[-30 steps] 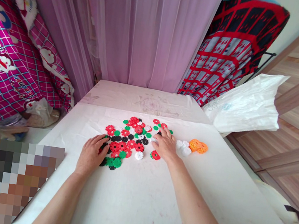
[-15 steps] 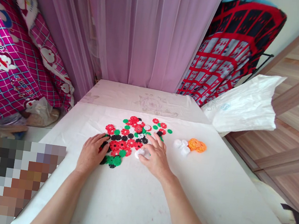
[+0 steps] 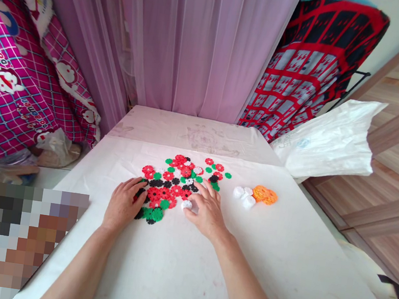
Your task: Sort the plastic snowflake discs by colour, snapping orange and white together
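Observation:
A loose pile of flower-shaped plastic discs, with red ones, green ones, black ones and a few white ones, is spread on the white-covered table. My left hand rests at the pile's left edge, fingers apart and curved over some dark discs that are partly hidden. On the pile's near right side, my right hand has its thumb and forefinger around a small stack of white discs. Its other fingers reach over the pile's right part.
Right of the pile are white stacked discs touching a group of orange discs. A white plastic bag stands at the table's right edge. Behind the table hangs a purple curtain; a pink patterned cloth hangs at left.
The right thumb and forefinger have shifted slightly around the white stack, which now shows more plainly. My left hand stays in place. The whole view has moved a little.

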{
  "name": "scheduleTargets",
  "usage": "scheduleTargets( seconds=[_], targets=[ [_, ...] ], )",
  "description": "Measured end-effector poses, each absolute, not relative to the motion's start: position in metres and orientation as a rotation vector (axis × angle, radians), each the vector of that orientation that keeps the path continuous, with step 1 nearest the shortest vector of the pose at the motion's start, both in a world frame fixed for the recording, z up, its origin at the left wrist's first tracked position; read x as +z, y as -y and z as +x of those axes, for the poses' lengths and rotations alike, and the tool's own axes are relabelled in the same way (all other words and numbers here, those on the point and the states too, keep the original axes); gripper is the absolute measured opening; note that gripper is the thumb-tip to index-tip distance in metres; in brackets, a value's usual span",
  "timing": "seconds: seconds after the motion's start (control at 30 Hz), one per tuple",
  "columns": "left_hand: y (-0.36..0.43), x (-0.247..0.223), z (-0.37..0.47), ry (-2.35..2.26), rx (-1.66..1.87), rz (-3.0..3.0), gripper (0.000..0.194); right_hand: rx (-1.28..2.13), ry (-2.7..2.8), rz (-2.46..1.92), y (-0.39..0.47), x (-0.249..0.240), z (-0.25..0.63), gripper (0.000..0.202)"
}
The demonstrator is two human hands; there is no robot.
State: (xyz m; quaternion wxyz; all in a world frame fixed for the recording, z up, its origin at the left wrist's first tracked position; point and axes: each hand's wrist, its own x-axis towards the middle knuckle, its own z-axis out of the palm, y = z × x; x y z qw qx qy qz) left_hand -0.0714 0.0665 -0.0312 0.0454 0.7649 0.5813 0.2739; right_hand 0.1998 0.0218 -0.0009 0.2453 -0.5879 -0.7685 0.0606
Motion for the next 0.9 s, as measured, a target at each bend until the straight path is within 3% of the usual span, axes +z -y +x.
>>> scheduleTargets(
  seconds=[0.23, 0.5, 0.9],
  targets=[
    [-0.067, -0.031, -0.071, -1.783, 0.829, 2.333, 0.042, 0.085, 2.069, -1.650, -0.032, 0.002, 0.212, 0.014],
    [-0.067, -0.031, -0.072, -1.773, 0.846, 2.331, 0.042, 0.080, 2.274, -1.713, -0.074, 0.008, 0.212, 0.036],
    [-0.066, -0.029, -0.070, -1.782, 0.829, 2.318, 0.043, 0.017, 1.959, -1.940, -0.080, -0.001, 0.232, 0.026]
  ],
)
